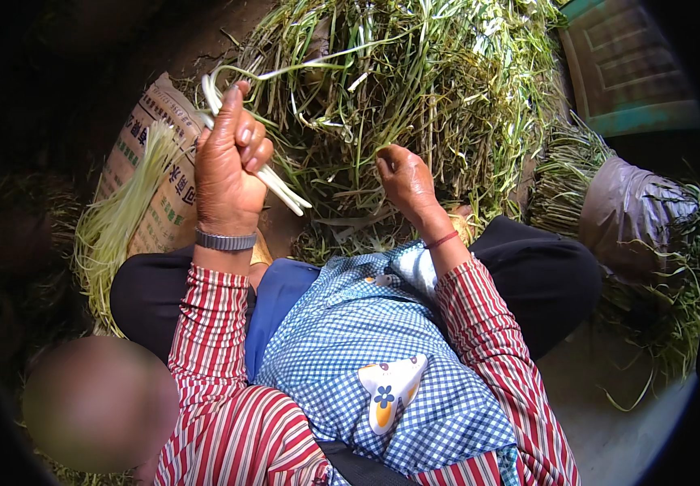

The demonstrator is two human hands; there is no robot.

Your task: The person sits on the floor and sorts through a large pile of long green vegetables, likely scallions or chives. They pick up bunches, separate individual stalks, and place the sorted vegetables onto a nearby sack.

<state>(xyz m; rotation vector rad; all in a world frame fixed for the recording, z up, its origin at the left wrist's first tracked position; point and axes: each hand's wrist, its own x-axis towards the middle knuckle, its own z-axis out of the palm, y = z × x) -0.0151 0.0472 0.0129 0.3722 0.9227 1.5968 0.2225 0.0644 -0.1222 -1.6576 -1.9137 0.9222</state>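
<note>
My left hand (231, 155) is closed around a few slender white-and-green plant stalks (283, 191). Their cut-looking pale ends stick out below the fingers, while bent ends and a long green leaf (301, 67) extend above. My right hand (407, 179) is curled with its fingertips together, in front of a large heap of green and dry plant stems (435, 103). A bit of green shows at those fingertips, but whether they grip it is unclear. Left of my left hand, a bundle of long pale-green stalks (137, 194) rests on a printed brown sack (170, 182).
On the right, a bundle of stems (568, 176) is partly wrapped in greyish plastic (623, 206). Behind it stands a panelled board with green edges (635, 67). My crossed legs (538, 279) flank a blue checked apron (374, 340). A blurred round area (101, 404) covers the lower left.
</note>
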